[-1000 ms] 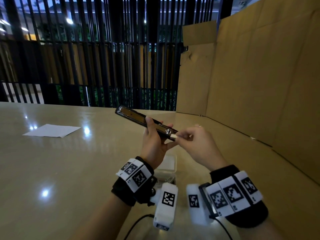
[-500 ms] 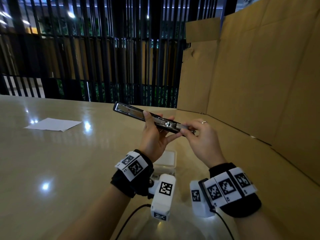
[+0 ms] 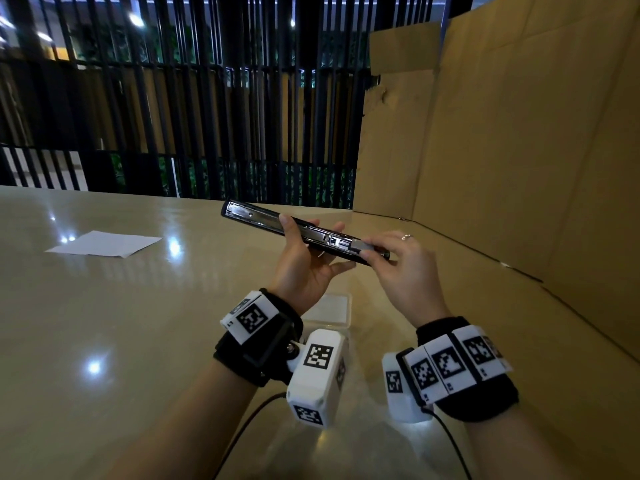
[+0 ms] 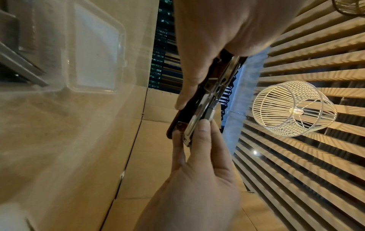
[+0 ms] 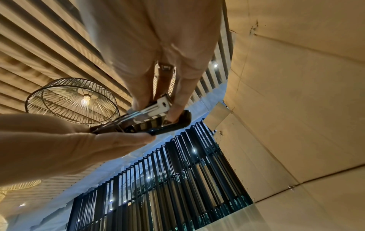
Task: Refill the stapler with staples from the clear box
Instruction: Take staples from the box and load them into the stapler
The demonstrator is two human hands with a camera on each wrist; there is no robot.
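A long black stapler (image 3: 263, 220) lies opened flat in the air above the table, its metal channel facing up. My left hand (image 3: 304, 258) grips it round the middle, thumb on top and fingers underneath. At the stapler's near right end my right hand (image 3: 377, 249) pinches a strip of staples (image 3: 362, 244) that sits in the channel. In the left wrist view the stapler (image 4: 199, 109) and the pinching right hand (image 4: 197, 129) show; in the right wrist view the staple strip (image 5: 158, 106) lies on the stapler (image 5: 158, 125). The clear box (image 3: 332, 308) sits open on the table below my hands.
A white sheet of paper (image 3: 104, 244) lies at the left on the glossy beige table (image 3: 121, 323). Cardboard panels (image 3: 519, 150) stand along the right and back right. Black vertical bars (image 3: 173, 116) close off the far side. Camera cables trail near the table's front edge.
The stapler has levelled out and moved slightly up and away. My right hand has brought the staple strip onto the stapler's near end and slid it into the channel.
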